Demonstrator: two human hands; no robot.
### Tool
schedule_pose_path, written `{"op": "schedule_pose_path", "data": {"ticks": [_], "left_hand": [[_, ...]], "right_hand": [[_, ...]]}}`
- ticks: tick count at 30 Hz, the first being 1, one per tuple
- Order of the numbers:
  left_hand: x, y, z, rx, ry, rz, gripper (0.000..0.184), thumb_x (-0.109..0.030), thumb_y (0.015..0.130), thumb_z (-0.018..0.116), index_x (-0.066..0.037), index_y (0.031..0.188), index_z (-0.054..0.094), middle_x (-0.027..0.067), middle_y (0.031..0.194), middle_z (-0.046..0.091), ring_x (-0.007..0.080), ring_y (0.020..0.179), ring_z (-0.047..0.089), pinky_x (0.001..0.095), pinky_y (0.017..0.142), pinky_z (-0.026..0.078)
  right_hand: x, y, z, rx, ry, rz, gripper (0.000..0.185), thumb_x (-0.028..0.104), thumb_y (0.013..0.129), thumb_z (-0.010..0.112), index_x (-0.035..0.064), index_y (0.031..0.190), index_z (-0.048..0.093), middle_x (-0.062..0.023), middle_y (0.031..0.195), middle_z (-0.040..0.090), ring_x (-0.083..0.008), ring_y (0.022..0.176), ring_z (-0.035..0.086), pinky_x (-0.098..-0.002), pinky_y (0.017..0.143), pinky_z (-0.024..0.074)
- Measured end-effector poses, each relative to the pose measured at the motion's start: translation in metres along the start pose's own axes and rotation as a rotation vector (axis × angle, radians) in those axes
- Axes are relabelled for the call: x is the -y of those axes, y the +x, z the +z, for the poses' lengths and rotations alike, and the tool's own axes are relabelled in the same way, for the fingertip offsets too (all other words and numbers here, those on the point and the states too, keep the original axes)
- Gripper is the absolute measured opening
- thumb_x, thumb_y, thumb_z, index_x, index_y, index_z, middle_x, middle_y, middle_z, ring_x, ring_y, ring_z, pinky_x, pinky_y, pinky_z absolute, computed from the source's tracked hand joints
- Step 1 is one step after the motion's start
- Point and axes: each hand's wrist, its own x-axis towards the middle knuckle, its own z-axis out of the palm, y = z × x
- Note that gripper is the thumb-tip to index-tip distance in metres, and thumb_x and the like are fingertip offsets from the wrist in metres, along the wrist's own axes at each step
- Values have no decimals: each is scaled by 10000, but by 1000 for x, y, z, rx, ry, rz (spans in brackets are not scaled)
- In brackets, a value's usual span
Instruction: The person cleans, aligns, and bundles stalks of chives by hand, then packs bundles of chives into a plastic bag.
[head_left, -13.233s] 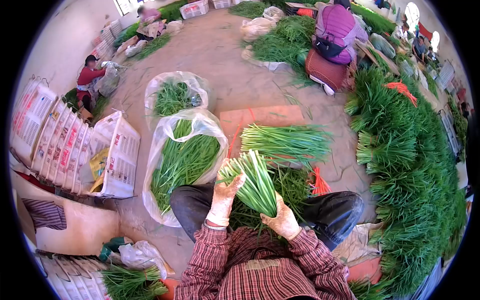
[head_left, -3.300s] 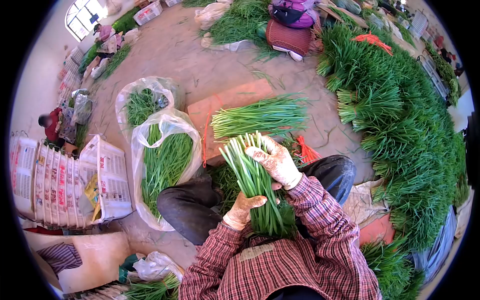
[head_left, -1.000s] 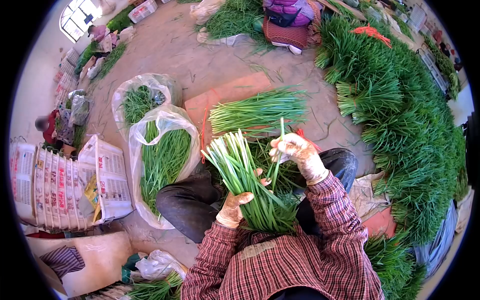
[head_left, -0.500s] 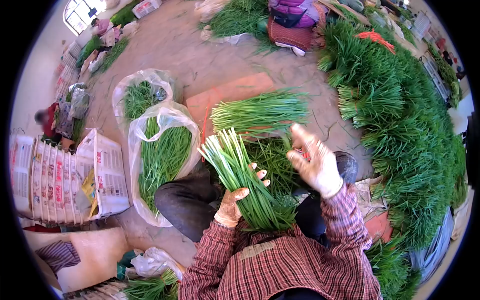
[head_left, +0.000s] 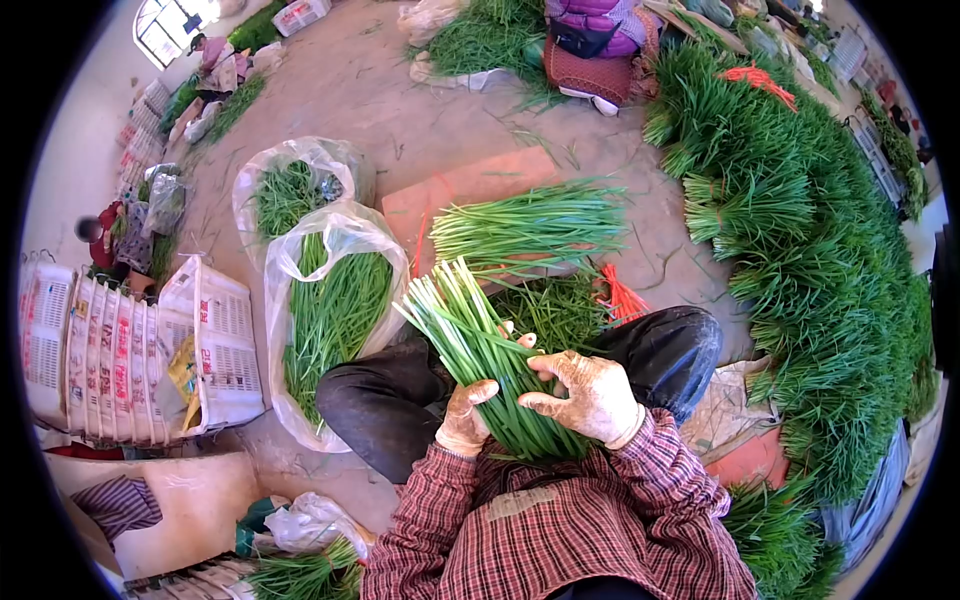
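My left hand [head_left: 466, 415] is wrapped round a bunch of garlic chives [head_left: 490, 365], its fingertips showing on the far side. The white stem ends point up and left, and the green leaves run down toward my lap. My right hand [head_left: 588, 392] is on the same bunch from the right, thumb and fingers closed against the leaves. Both hands wear thin, soiled gloves. Beyond them, a loose pile of chives [head_left: 530, 225] lies across a reddish board [head_left: 470, 185]. Red ties [head_left: 622, 297] lie by my right knee.
Clear plastic bags [head_left: 395, 250] of chives stand left of my knee, near stacked white crates [head_left: 215, 345]. Many tied chive bundles [head_left: 810, 270] line the right side. A purple padded item [head_left: 595, 35] sits on a red seat ahead. Another person [head_left: 105, 240] is far left.
My right hand has come down and left from near the red ties onto the bunch. The red ties are now uncovered. My left hand still holds the bunch.
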Motion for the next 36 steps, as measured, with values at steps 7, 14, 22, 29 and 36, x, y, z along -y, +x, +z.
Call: {"op": "schedule_pose_path", "data": {"ticks": [7,14,22,29,36], "left_hand": [[5,3,-9,-5,-67,70,881,-172,817,773,-63,1553,302,181,1455,523,340,1310,547,483,1102,476],[8,3,-19,6,25,75,881,-228,846,778,-46,1555,289,174,1427,526,327,1258,579,454,1064,513],[8,0,-17,-153,130,90,709,-192,821,762,1,1432,457,152,1339,604,279,1185,630,409,996,539],[6,-2,-25,-149,86,36,714,-176,811,763,19,1424,453,182,1326,602,303,1198,621,422,1033,521],[2,-4,-21,-53,102,-34,691,-169,792,789,26,1389,500,160,1323,616,278,1178,638,399,1024,525]], "right_hand": [[4,1,5,-78,-56,-88,250,168,770,835,128,991,727,-46,790,702,-237,651,683,-347,598,539],[9,-8,20,-30,16,-221,234,165,775,801,160,1000,736,-11,863,712,-227,748,700,-355,651,537],[-7,-8,12,55,-4,-22,460,175,766,843,144,1185,656,-22,921,694,-200,758,703,-336,666,559],[-19,-12,22,42,311,183,366,107,816,842,63,1150,697,-50,913,683,-117,716,645,-268,665,550],[-17,-3,24,-3,244,164,259,112,865,803,40,1095,710,-43,870,691,-107,703,634,-254,693,544]]}}
